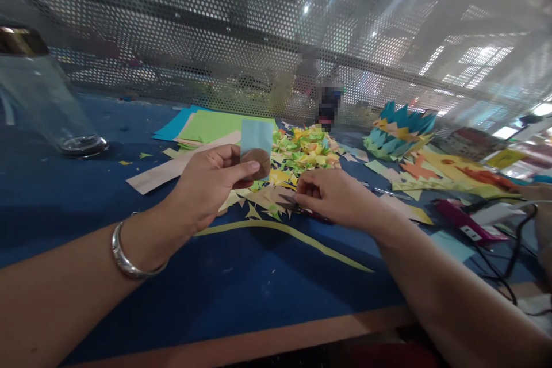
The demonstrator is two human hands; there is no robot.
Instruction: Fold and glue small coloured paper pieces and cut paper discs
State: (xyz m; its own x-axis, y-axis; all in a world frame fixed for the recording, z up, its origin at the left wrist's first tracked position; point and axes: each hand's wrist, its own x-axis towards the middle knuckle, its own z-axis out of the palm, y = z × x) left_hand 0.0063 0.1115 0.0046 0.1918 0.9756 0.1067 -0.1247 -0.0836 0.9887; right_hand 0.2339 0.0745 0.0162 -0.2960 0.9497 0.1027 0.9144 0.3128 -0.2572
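Observation:
My left hand is closed, pinching a small light blue paper rectangle with a brown round disc against its lower part. I cannot make out what the disc is made of. Lower and to the right, my right hand is closed around a pair of scissors. Their blades point left, over paper scraps, and the handle is mostly hidden under the hand. Behind both hands lies a heap of green, yellow and orange paper cuttings. A thin yellow-green paper strip curves across the blue table in front.
A glass jar stands at the left. Coloured paper sheets and a pale strip lie behind my left hand. To the right are zigzag paper crowns, a purple power strip with cables, and another person's hand. A perforated metal screen rises behind.

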